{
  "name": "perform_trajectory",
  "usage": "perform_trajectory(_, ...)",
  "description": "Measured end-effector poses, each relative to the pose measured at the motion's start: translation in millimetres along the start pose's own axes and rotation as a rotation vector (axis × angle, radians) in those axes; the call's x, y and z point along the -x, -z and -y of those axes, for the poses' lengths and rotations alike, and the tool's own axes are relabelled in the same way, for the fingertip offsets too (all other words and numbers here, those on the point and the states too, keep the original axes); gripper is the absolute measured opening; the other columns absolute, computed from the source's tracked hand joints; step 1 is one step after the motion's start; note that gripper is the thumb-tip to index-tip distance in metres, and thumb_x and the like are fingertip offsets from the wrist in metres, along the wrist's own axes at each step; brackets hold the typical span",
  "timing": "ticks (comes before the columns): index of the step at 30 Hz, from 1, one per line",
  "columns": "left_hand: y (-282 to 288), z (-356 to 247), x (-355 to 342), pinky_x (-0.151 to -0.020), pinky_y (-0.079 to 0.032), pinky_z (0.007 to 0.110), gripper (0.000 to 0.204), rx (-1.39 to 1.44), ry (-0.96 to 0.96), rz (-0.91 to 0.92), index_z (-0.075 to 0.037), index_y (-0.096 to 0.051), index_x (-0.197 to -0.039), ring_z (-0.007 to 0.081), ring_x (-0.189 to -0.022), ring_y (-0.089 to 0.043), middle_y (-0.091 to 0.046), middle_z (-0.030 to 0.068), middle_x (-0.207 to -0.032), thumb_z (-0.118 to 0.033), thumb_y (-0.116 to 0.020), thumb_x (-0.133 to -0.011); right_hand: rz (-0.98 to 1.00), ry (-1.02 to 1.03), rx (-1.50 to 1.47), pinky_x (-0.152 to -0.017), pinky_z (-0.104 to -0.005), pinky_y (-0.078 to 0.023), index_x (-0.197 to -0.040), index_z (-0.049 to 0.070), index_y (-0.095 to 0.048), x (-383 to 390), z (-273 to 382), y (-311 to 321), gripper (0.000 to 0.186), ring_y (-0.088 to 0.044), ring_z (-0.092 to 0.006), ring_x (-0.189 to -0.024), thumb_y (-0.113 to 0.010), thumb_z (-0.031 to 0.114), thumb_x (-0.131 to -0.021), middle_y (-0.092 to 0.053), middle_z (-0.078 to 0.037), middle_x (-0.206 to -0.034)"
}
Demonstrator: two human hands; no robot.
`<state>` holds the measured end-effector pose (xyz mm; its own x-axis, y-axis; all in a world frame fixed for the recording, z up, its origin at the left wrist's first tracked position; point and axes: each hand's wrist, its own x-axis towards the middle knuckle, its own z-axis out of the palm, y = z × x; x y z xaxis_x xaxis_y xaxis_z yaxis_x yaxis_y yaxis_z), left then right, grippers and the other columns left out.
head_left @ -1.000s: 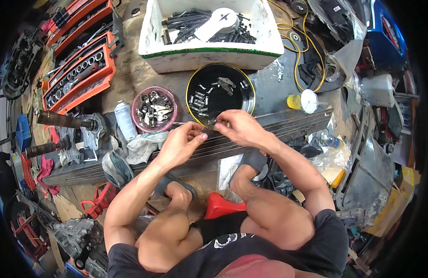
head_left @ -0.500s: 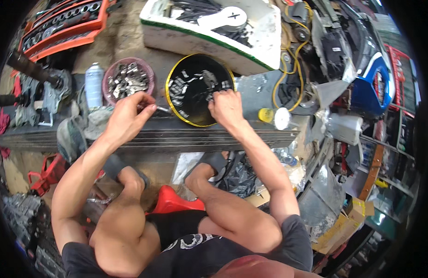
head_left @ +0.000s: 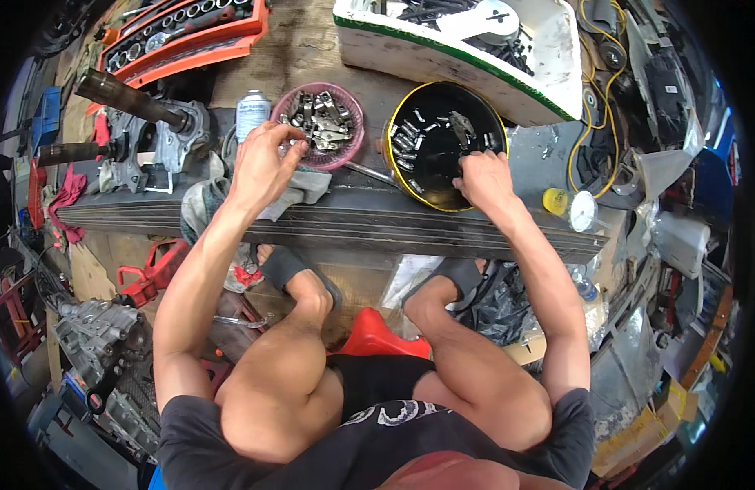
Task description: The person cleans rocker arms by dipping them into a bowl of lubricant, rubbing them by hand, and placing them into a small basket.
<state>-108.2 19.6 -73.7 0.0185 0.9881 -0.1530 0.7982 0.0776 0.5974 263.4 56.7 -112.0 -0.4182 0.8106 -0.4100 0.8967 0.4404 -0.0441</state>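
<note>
My left hand [head_left: 267, 159] is at the near left rim of a pink basket [head_left: 357, 151], its fingers loosely bent and apart, with nothing visible in them. Several shiny metal parts [head_left: 324, 122] fill the basket. A black round pan [head_left: 433, 175] with a yellow rim stands to the right, holding several small metal cylinders [head_left: 406, 143] and a larger metal part [head_left: 461, 125] in dark liquid. Over its right side my right hand [head_left: 485, 175] reaches in, fingers curled downward and closed; what they grip is hidden. A shiny rod [head_left: 371, 173] spans the space between basket and pan.
A spray can [head_left: 251, 114] stands left of the basket, a grey rag [head_left: 206, 212] on the bench edge nearby. Behind the pan is a white foam box [head_left: 451, 61]. A yellow-and-white container [head_left: 569, 206] lies to the right. An orange socket tray [head_left: 189, 49] sits far left.
The whole view has swung left, so the bench things appear further right. My left hand has moved left from the rod to the basket's left side. My right hand stays at the pan.
</note>
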Motion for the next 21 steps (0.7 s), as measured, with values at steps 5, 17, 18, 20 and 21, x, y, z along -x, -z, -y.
perform_trajectory(5,-7.7,12.8,-7.9,-0.092,-0.043,0.049,0.019,-0.187,-0.039,-0.037,-0.013,-0.075,-0.103,0.0331,-0.108,-0.06,-0.067,0.0128,-0.106,-0.021,-0.073,-0.086,-0.009,0.046,-0.144,-0.079,-0.0488,-0.05,-0.086,0.004,-0.074,-8.9,-0.1,-0.3,0.019,-0.069,-0.035,-0.09,-0.078,0.02,-0.077,-0.072,-0.016,-0.089)
perform_trajectory(17,-40.1,28.1,-32.4,-0.096,-0.043,0.048,0.02,-0.373,-0.292,0.121,-0.012,-0.075,-0.102,0.0319,-0.11,-0.056,-0.064,0.012,-0.105,-0.015,-0.07,-0.083,-0.27,0.246,-0.342,-0.081,-0.0492,-0.05,-0.089,0.004,-0.072,-43.6,36.6,-30.9,0.013,-0.067,-0.0346,-0.093,-0.066,0.009,-0.079,-0.068,-0.015,-0.09)
perform_trajectory(18,-41.6,29.4,-33.4,-0.096,-0.043,0.048,0.02,-0.381,-0.294,0.124,-0.012,-0.075,-0.102,0.0319,-0.11,-0.056,-0.064,0.012,-0.105,-0.015,-0.07,-0.083,-0.275,0.245,-0.349,-0.081,-0.0492,-0.05,-0.089,0.004,-0.072,-45.3,39.2,-33.0,0.013,-0.067,-0.0346,-0.093,-0.066,0.009,-0.079,-0.068,-0.015,-0.09)
perform_trajectory(20,-49.4,29.7,-33.5,-0.094,-0.043,0.047,0.019,-0.471,-0.422,0.192,-0.012,-0.075,-0.099,0.0319,-0.107,-0.056,-0.063,0.0119,-0.103,-0.013,-0.068,-0.082,-0.319,0.271,-0.271,-0.08,-0.0461,-0.049,-0.085,0.005,-0.072,-44.2,39.8,-42.1,0.009,-0.067,-0.0314,-0.09,-0.067,0.009,-0.078,-0.068,-0.013,-0.09)
perform_trajectory(21,-50.7,31.0,-32.9,-0.091,-0.044,0.046,0.016,-0.465,-0.454,0.179,-0.011,-0.074,-0.096,0.0312,-0.106,-0.056,-0.063,0.0114,-0.102,-0.012,-0.066,-0.082,-0.308,0.27,-0.237,-0.08,-0.0437,-0.048,-0.085,0.006,-0.071,-46.1,42.0,-46.6,0.009,-0.067,-0.0296,-0.09,-0.068,0.012,-0.079,-0.068,-0.012,-0.09)
